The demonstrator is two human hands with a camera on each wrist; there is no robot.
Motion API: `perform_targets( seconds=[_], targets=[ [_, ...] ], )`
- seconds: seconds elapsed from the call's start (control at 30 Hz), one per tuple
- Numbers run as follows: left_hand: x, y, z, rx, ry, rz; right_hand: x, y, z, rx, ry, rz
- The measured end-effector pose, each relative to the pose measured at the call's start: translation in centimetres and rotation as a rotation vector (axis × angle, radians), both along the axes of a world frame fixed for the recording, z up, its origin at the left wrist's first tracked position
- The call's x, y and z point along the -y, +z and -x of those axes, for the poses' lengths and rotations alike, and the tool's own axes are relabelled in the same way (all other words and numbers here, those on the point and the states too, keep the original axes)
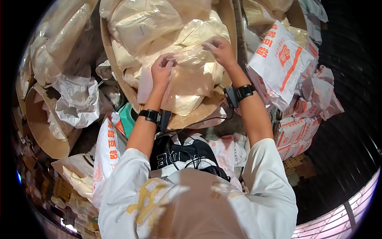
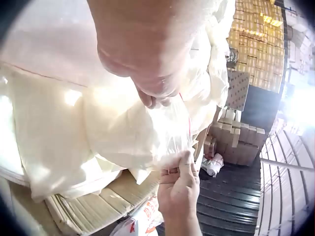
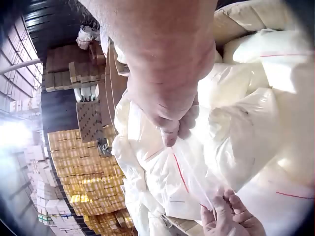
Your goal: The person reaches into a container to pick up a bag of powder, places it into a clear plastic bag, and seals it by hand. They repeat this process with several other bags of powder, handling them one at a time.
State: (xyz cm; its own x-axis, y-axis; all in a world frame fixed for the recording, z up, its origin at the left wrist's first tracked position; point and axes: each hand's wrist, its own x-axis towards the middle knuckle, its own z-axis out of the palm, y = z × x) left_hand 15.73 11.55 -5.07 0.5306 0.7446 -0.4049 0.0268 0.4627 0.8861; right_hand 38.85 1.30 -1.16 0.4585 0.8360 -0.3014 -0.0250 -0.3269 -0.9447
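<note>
A clear plastic bag (image 1: pixel 193 77) with a red line along its top is stretched between both hands. At its left upper corner my left hand (image 1: pixel 162 71) pinches the edge between thumb and fingers. My right hand (image 1: pixel 223 51) pinches the opposite corner, slightly farther forward, as the right wrist view also shows with the bag's red line (image 3: pixel 180 173) running between the hands. Beneath it lie several plump bags of pale cream powder (image 1: pixel 145 20) in a large round cardboard drum (image 1: pixel 106 47). Each wrist wears a black strap with a camera.
White sacks with orange print (image 1: pixel 278 59) are piled to the right, and another printed sack (image 1: pixel 106 147) stands at the left. A second cardboard container (image 1: pixel 49 139) sits at the left with a crumpled white bag (image 1: pixel 77 99) beside it. Stacked yellow cartons (image 3: pixel 86 167) stand farther off.
</note>
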Motion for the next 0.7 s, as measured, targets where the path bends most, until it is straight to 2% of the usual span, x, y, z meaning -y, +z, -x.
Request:
perform_targets(
  seconds=[0.13,0.23,0.3,0.43,0.53,0.63,0.7],
  targets=[
    [0.1,-0.4,-0.2,-0.067,0.011,-0.12,-0.4,-1.4,-0.5,-0.013,-0.03,0.006],
    [-0.1,-0.7,-0.3,-0.058,0.028,-0.078,-0.4,-1.5,-0.8,-0.085,-0.075,0.01],
    [-0.3,-1.5,-0.3,-0.034,0.099,0.069,-0.1,-1.2,-1.3,-0.054,-0.036,0.068],
    [-0.4,-2.6,0.1,0.031,0.154,0.303,0.6,-2.1,-1.2,-0.16,0.012,-0.009],
    [-0.7,-2.6,0.4,0.058,0.12,0.325,0.6,-2.4,-1.3,-0.213,-0.028,-0.058],
    [-1.1,-1.1,0.3,-0.184,0.026,0.094,0.1,-2.4,-1.3,-0.184,0.028,-0.055],
    [-1.3,0.9,-0.4,-0.263,-0.049,-0.213,-0.3,-2.6,-1.2,-0.156,0.07,-0.04]
  ],
)
